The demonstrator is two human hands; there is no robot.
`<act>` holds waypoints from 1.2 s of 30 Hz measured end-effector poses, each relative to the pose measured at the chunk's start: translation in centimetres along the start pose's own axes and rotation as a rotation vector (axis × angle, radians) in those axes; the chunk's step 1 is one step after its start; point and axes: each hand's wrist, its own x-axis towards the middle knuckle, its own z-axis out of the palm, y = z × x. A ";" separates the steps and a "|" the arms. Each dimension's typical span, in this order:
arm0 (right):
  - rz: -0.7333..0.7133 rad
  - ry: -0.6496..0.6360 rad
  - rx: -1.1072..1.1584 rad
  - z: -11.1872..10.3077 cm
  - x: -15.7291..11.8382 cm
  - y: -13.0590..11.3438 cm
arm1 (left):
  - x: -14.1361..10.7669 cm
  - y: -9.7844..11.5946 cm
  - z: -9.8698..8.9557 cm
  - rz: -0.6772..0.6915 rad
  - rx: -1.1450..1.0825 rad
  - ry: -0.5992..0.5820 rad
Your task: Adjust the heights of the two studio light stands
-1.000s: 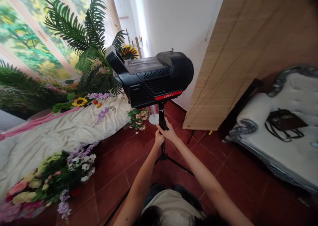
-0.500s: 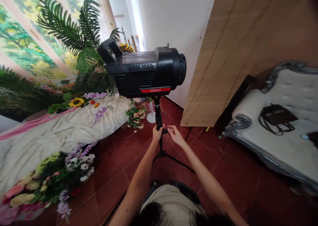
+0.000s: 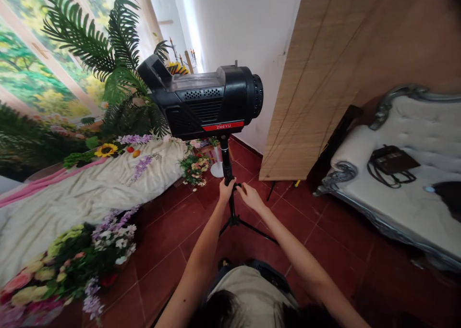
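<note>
A black studio light [image 3: 201, 97] with a red ZHEYU band sits on top of a black tripod light stand [image 3: 227, 174]. My left hand [image 3: 226, 191] is wrapped around the stand's pole below the light. My right hand [image 3: 250, 197] is just to its right, with the fingertips pinched on a small locking knob [image 3: 237, 186] on the pole. Both of my forearms reach up from the bottom of the view. The stand's legs spread over the floor below my hands.
A bamboo blind [image 3: 306, 88] hangs to the right, beyond a white tufted sofa [image 3: 382, 145] holding a black bag [image 3: 391, 162]. Left of the stand lie a cream cloth [image 3: 82, 188], flower bunches [image 3: 72, 261] and an artificial palm [image 3: 118, 44]. The floor is red tile [image 3: 173, 222].
My right hand has drawn back from over my left hand to the knob. The light now sits closer to level, and the whole scene has shifted slightly left in view.
</note>
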 end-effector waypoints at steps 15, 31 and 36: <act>0.575 -0.299 0.699 0.6 1.4 -0.8 | -0.5 1.7 0.2 -0.085 0.021 0.020; -0.153 -0.201 -0.473 -1.2 1.9 0.8 | -0.2 0.4 0.5 -0.040 -0.006 0.006; -0.060 -0.140 -0.181 -0.2 2.0 1.8 | -0.2 -0.7 0.9 -0.002 0.034 0.065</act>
